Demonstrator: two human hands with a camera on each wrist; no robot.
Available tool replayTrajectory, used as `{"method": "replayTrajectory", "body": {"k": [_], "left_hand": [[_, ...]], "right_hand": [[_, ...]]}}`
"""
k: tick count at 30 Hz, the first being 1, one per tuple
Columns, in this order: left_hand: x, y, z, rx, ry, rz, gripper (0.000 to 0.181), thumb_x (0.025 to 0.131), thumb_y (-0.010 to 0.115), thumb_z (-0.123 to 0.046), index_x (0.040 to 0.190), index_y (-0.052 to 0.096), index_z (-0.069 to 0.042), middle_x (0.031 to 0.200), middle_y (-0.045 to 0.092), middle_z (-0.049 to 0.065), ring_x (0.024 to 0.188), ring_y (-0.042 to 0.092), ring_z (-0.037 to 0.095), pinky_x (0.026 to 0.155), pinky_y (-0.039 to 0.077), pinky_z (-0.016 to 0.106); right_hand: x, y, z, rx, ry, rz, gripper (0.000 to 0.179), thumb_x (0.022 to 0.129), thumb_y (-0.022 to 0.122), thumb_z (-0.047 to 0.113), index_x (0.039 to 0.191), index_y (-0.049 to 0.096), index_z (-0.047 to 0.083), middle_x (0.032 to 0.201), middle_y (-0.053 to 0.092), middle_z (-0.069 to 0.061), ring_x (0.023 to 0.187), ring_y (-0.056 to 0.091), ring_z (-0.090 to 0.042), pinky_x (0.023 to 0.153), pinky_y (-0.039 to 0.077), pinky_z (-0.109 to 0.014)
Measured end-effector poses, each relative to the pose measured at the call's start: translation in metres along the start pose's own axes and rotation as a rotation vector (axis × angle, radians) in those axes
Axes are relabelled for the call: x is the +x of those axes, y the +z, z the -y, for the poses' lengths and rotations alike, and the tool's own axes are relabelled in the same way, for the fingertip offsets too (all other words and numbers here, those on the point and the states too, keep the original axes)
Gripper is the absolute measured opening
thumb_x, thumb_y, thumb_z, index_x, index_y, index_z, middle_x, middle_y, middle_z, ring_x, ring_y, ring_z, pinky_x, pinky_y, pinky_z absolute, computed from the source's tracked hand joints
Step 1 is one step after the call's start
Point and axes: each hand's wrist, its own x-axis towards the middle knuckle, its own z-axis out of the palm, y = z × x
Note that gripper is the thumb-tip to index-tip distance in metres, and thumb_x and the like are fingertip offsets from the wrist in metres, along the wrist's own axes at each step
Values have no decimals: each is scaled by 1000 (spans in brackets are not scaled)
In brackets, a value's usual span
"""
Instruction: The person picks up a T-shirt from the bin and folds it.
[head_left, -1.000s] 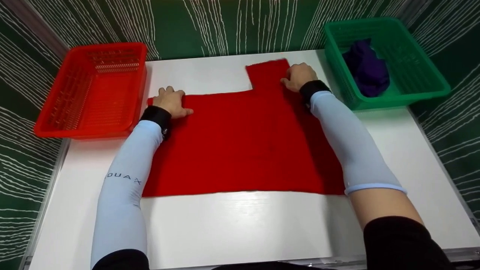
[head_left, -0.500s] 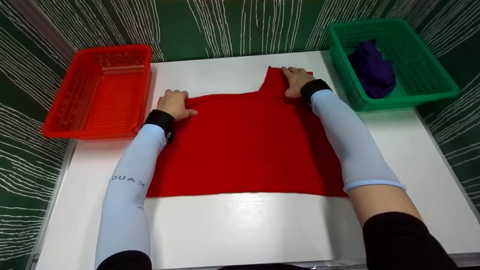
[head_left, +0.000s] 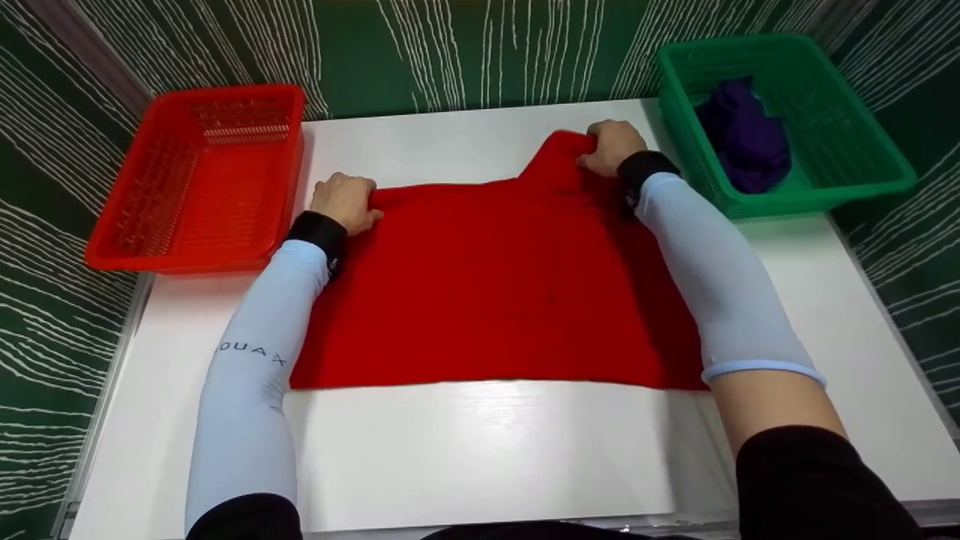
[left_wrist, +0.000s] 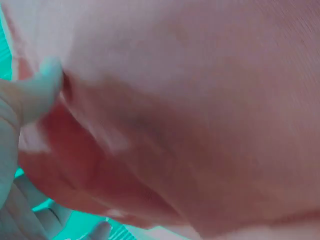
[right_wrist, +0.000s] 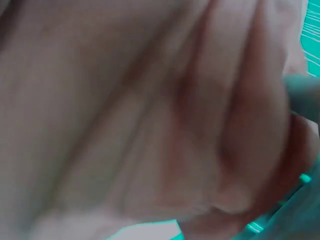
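A wide red cloth [head_left: 487, 285] lies spread across the white table, with a narrower flap [head_left: 559, 154] sticking out at its far right. My left hand [head_left: 345, 201] pinches the cloth's far left corner. In the left wrist view the thumb [left_wrist: 42, 92] presses on the cloth, which looks pinkish there, and the other fingers sit below its edge. My right hand [head_left: 615, 146] grips the outer side of the flap, its fingertips partly hidden by the fabric. Gathered folds [right_wrist: 200, 115] run through the cloth in the right wrist view.
A red plastic basket [head_left: 274, 259] stands at the back left, near my left hand. At the back right is a green basket [head_left: 825, 196] with a bunched purple cloth [head_left: 746, 139] inside. Green walls [head_left: 480, 56] with white streaks enclose the white table [head_left: 487, 457].
The right hand has gone from lying spread on the flap to gripping its side, and has shifted right. The flap has become narrower and bunched. The left hand's fingers have curled in at the corner.
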Motion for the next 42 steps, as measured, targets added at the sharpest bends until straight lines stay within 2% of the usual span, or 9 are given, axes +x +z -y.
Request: {"method": "replayTrajectory", "body": {"k": [3,6,9,14,21,25,31,37,42], "left_hand": [[-3,-4,3,51,25,-14,32,103,68,-18,127,75,1,119,80,28,114,71,49,104,57,66],[-6,-14,7,64,26,0,33,102,66,-15,129,75,1,121,80,29,110,71,49,104,58,65],[-12,-25,9,65,22,-15,33,101,67,-15,128,76,0,122,80,28,111,71,49,102,59,65],[-27,-40,2,112,50,-43,28,98,67,-12,122,79,-1,114,81,27,107,72,48,94,61,66],[-53,-43,-9,276,98,-106,18,93,65,0,103,80,4,92,78,28,92,74,48,78,65,67],[-74,-29,-13,360,88,-126,13,90,66,3,93,78,6,82,74,26,81,75,45,69,66,62],[-98,-7,-22,450,27,-41,10,90,70,-1,91,76,7,84,76,24,80,78,40,65,67,55],[-110,9,-27,496,-8,16,12,94,69,2,93,79,7,91,80,24,86,80,39,66,68,51],[-118,14,-22,567,-46,46,17,96,66,5,85,80,5,85,79,17,77,77,28,64,66,42]], "right_hand": [[-4,-11,1,53,-48,-54,42,104,64,17,140,67,-4,139,69,-34,129,62,-50,114,50,-63],[-9,-30,5,78,-63,-52,45,105,67,14,148,68,0,143,69,-32,130,61,-46,109,53,-59],[-20,-48,10,79,-86,-75,44,106,72,17,148,71,2,144,72,-28,128,63,-41,94,56,-44],[-49,-67,12,40,-234,-162,36,102,79,16,135,79,1,118,79,-25,100,66,-29,75,42,-18],[-110,-78,-1,-10,-422,-56,45,97,78,1,142,75,6,84,67,-11,60,49,-8,55,44,-17],[-145,-62,-7,-26,-518,44,47,86,79,-8,131,78,7,81,70,-6,62,50,-8,57,47,-26],[-187,-19,-14,-110,-559,175,47,82,82,-4,129,77,4,93,80,-6,75,65,-16,68,58,-36],[-209,18,-20,-138,-560,236,36,83,84,2,117,76,8,78,64,4,66,46,-10,64,44,-28],[-227,34,-16,-120,-524,338,31,84,88,8,107,68,14,70,48,8,63,41,-8,61,40,-26]]}}
